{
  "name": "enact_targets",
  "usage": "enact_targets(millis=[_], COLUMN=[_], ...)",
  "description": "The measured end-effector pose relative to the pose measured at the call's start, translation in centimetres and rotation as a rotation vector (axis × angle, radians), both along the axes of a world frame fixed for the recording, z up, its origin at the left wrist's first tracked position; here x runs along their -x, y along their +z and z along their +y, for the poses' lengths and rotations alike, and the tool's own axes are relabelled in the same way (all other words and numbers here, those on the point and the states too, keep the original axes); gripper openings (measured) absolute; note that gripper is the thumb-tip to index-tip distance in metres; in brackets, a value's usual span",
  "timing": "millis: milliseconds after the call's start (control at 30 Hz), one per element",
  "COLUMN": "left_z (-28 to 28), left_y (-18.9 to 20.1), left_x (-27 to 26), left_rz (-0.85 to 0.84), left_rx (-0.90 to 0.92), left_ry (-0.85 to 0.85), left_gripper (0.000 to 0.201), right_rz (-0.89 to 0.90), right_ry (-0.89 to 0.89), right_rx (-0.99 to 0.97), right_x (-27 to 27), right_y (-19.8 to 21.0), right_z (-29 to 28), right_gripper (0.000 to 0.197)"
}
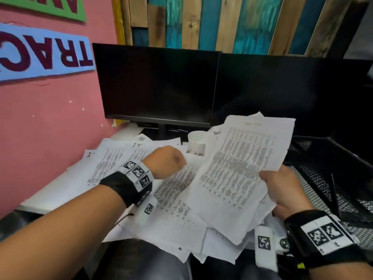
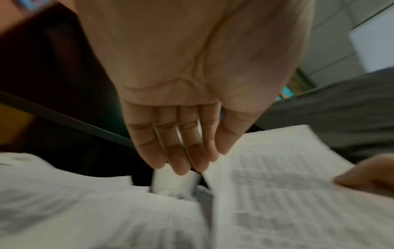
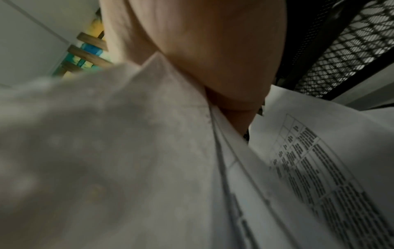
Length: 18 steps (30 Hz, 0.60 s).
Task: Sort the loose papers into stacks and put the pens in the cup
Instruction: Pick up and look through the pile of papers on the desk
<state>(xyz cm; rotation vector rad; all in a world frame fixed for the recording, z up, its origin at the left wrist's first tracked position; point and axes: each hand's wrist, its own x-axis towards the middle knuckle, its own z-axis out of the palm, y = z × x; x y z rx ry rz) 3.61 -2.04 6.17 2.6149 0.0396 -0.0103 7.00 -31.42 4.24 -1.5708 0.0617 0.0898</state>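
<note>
Printed loose papers (image 1: 171, 190) lie scattered and overlapping across the white desk. My right hand (image 1: 280, 186) grips a sheaf of printed sheets (image 1: 242, 164) by its right edge and holds it tilted above the pile; the thumb lies on top. The same sheaf (image 3: 309, 168) fills the right wrist view under the right hand (image 3: 213, 59). My left hand (image 1: 167, 161) hovers over the pile just left of the sheaf, fingers straight and holding nothing (image 2: 185, 161). A white cup (image 1: 196, 142) stands behind the papers, partly hidden by the sheaf. No pens are visible.
Two dark monitors (image 1: 157, 83) stand at the back of the desk. A black mesh tray (image 1: 323, 168) sits to the right. A pink wall (image 1: 50, 118) bounds the left side. Some sheets hang over the desk's near edge onto my lap.
</note>
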Motion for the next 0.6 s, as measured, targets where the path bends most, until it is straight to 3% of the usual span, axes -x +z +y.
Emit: enact_targets(millis=[100,233,300,367,467,600], left_z=[3.8,5.0,5.3,5.5,5.9,6.8], left_y=[-2.1,-4.1,-5.2,-6.1,-6.8,-7.2], left_x=[-0.8,-0.5,-0.4,-0.6,-1.0,-1.2], left_rz=[0.131,0.365,0.41,0.409,0.343,0.175], left_rx=[-0.141,-0.327,-0.372,-0.339,-0.223,-0.145], left_ry=[0.144,0.172,0.155,0.156,0.212,0.286], left_gripper=[0.013,0.06,0.087,0.098,0.081,0.025], right_rz=[0.035,0.097,0.114,0.118,0.11,0.098], right_ry=[-0.007,-0.067,-0.077,-0.066,-0.052,-0.063], right_rx=[-0.049,-0.072,-0.071,-0.07,-0.066,-0.047], right_x=[0.2,0.1,0.2,0.3,0.2,0.1], right_y=[-0.1,-1.4,-1.9,-2.1,-2.2,-1.9], right_z=[-0.7,-0.8,-0.5,-0.3,-0.3,-0.5], right_gripper=[0.041,0.032,0.033,0.033,0.032,0.033])
